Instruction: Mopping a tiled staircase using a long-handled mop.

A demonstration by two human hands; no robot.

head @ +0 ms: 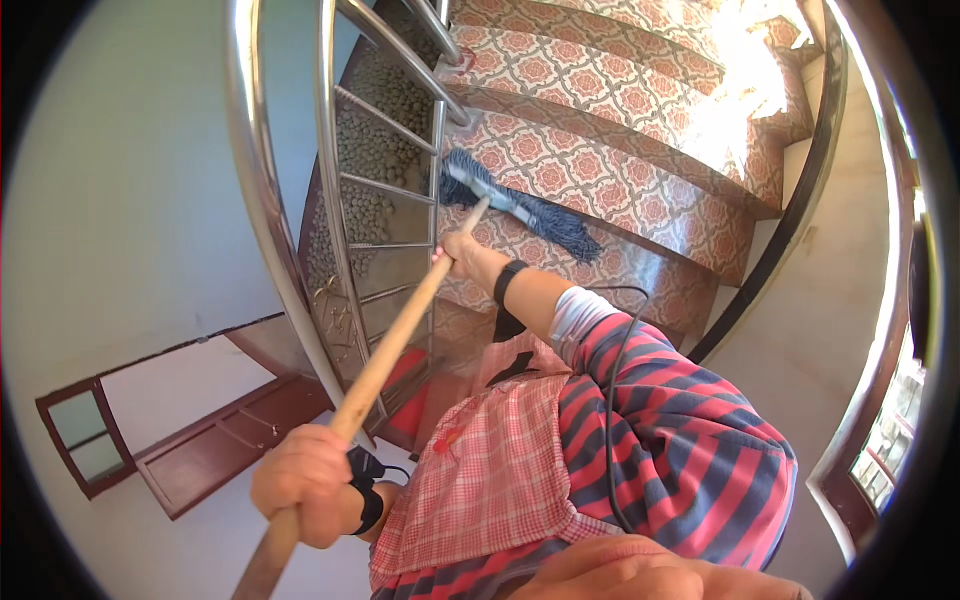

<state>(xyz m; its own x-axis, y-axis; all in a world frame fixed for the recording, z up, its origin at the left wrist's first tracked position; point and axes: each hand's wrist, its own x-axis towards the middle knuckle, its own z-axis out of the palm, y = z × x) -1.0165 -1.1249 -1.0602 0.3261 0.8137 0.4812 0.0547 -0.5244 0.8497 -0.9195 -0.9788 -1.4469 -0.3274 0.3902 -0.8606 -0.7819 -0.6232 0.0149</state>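
Note:
A wooden mop handle (pixel 397 337) slants from the lower left up to a string mop head (pixel 555 225) with blue-grey strands and a pale clamp. My right hand (pixel 459 251) grips the handle low down, a short way from the clamp. Farther up the same pole, my left hand (pixel 304 480) is wrapped around it, slightly blurred. The strands lie across a stair tread (pixel 487 225) with a red and white floral pattern, against the riser of the step above. One end of the mop head reaches the foot of the metal railing.
A shiny metal railing (pixel 330 172) with crossbars runs along the stair's left side, pebbles (pixel 367 157) beyond it. More patterned steps (pixel 592 90) curve upward, sunlit at the right. A black cable (pixel 611 450) hangs by my right sleeve. A dark curved band (pixel 795 202) borders the right wall.

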